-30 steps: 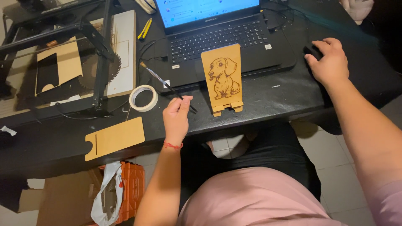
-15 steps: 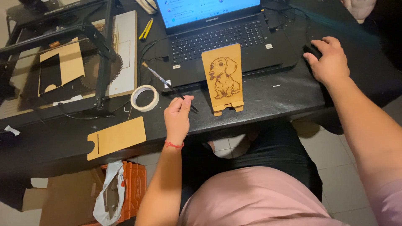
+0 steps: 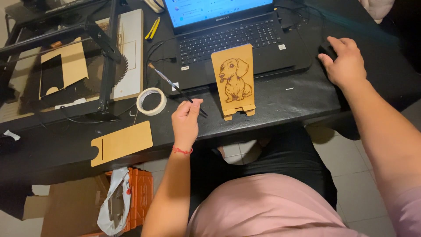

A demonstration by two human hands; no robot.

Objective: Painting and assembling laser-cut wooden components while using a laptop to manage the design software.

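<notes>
My left hand (image 3: 186,119) pinches a thin paintbrush (image 3: 171,84) that slants up to the left over the black table (image 3: 285,98). Just right of it stands a wooden phone stand (image 3: 233,81) engraved with a sitting dog, upright in its slotted base. My right hand (image 3: 346,61) rests over a dark computer mouse (image 3: 326,49) at the right of the table. An open laptop (image 3: 232,33) lies behind the stand.
A roll of white tape (image 3: 151,101) lies left of the brush. A flat wooden cut-out panel (image 3: 122,142) sits near the front edge. A black-framed laser engraver (image 3: 103,52) holds a board with cut-outs at the left. Boxes and a bag (image 3: 114,199) sit on the floor.
Hardly anything moved. My left hand keeps the brush in the same spot and my right hand stays on the mouse; the view shifted slightly.
</notes>
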